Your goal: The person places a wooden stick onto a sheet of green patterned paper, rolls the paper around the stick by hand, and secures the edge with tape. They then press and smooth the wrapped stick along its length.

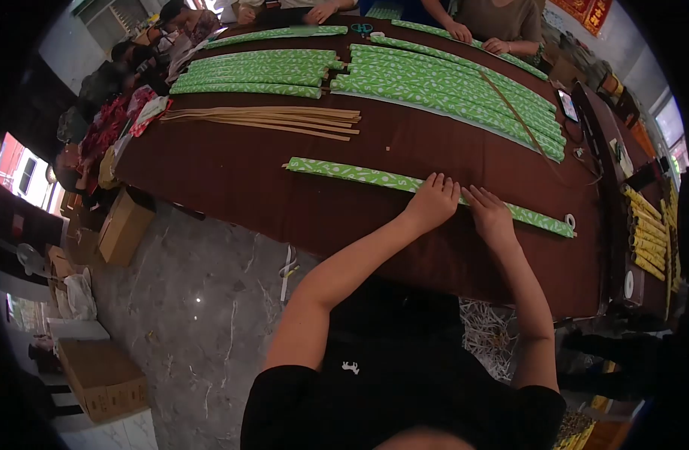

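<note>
A narrow roll of green patterned wrapping paper [359, 174] lies across the near part of the brown table. My left hand [433, 202] rests on its middle, fingers stretched out over the top. Just to the right, my right hand [491, 214] lies on the same roll with its fingers extended. The two hands are close together but apart. Thin brown ends poke out at both tips of the roll. By its right end sits a small white tape roll [570, 221].
Many similar green rolls [442, 86] lie in rows farther back on the table [232, 180]. Brown strips [277, 118] lie to the left. At the far side, another person's hands [476, 39] touch a green roll. Yellow rolls [647, 240] and a phone [567, 106] are at right.
</note>
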Demonstrator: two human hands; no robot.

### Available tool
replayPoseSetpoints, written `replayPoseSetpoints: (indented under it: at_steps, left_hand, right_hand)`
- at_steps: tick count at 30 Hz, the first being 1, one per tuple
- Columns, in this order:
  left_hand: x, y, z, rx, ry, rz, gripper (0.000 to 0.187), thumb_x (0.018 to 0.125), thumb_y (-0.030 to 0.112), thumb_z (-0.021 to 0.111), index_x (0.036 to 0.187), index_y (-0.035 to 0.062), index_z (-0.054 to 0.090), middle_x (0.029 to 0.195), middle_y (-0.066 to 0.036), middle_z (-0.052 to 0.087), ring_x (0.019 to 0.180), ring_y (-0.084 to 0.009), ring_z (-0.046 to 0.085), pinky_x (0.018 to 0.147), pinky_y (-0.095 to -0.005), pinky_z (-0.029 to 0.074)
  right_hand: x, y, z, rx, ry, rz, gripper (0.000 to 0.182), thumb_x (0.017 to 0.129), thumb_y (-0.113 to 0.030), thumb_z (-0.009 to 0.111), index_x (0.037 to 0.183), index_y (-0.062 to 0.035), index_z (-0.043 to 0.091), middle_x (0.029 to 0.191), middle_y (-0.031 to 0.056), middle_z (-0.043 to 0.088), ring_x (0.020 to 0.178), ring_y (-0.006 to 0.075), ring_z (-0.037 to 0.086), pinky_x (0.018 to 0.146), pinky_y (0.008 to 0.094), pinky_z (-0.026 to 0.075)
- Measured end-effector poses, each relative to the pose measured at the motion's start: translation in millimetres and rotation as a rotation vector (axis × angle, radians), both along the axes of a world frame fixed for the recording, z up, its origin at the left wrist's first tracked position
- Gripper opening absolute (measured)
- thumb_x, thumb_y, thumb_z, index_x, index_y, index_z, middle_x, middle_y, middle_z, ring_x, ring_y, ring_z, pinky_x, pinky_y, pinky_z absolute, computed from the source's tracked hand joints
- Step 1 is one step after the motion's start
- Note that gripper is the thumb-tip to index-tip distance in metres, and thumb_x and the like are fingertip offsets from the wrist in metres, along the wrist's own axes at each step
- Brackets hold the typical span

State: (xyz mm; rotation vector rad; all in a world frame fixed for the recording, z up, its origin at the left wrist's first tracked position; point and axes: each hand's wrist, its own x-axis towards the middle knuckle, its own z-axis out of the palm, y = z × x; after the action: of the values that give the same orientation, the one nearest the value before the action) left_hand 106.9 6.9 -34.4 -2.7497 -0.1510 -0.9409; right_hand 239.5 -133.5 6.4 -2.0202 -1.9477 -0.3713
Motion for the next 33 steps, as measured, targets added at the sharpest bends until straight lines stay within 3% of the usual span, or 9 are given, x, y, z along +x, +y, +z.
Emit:
replayPoseSetpoints:
  at_steps: [7,17,22,28,33]
  left_hand:
    - [-12,5,7,-0.024,0.118,-0.032,0.044,0.087,0.012,0.053,0.129,-0.0011,0.051,0.130,-0.016,0.057,0.119,-0.0256,0.057,0.103,-0.0378,0.043]
    - [-84,39,21,0.079,0.163,0.061,0.041,0.087,0.010,0.056,0.127,0.0044,0.055,0.126,-0.013,0.060,0.117,-0.0262,0.058,0.100,-0.0376,0.046]
    - [-117,56,27,0.141,0.185,0.050,0.037,0.086,0.010,0.055,0.122,0.0021,0.059,0.123,-0.014,0.061,0.114,-0.0295,0.059,0.098,-0.0386,0.047]
    - [-163,92,24,0.169,0.227,0.313,0.040,0.085,0.008,0.055,0.124,-0.0004,0.057,0.123,-0.015,0.061,0.115,-0.0284,0.059,0.097,-0.0376,0.048]
    - [-187,118,22,0.145,0.225,0.363,0.041,0.085,0.009,0.055,0.125,-0.0010,0.056,0.123,-0.014,0.062,0.115,-0.0257,0.059,0.097,-0.0353,0.048]
  right_hand:
    - [1,-6,-14,0.087,-0.095,-0.054,0.051,0.078,-0.003,0.060,0.127,-0.0140,0.059,0.122,0.0124,0.062,0.110,0.0331,0.061,0.096,0.0447,0.048]
    - [0,-8,-21,0.075,-0.119,-0.086,0.052,0.080,-0.006,0.060,0.131,-0.0157,0.055,0.124,0.0115,0.061,0.113,0.0323,0.059,0.098,0.0437,0.046]
    - [0,-9,-23,0.078,-0.127,-0.088,0.055,0.080,-0.005,0.059,0.133,-0.0161,0.053,0.125,0.0117,0.060,0.114,0.0328,0.058,0.100,0.0443,0.045]
    - [0,-9,-21,0.066,-0.118,-0.075,0.054,0.080,-0.005,0.060,0.133,-0.0160,0.053,0.126,0.0118,0.060,0.115,0.0331,0.058,0.101,0.0443,0.044]
    - [-1,-8,-17,0.067,-0.072,-0.079,0.049,0.083,-0.004,0.060,0.130,-0.0156,0.057,0.125,0.0117,0.060,0.115,0.0329,0.058,0.099,0.0445,0.046]
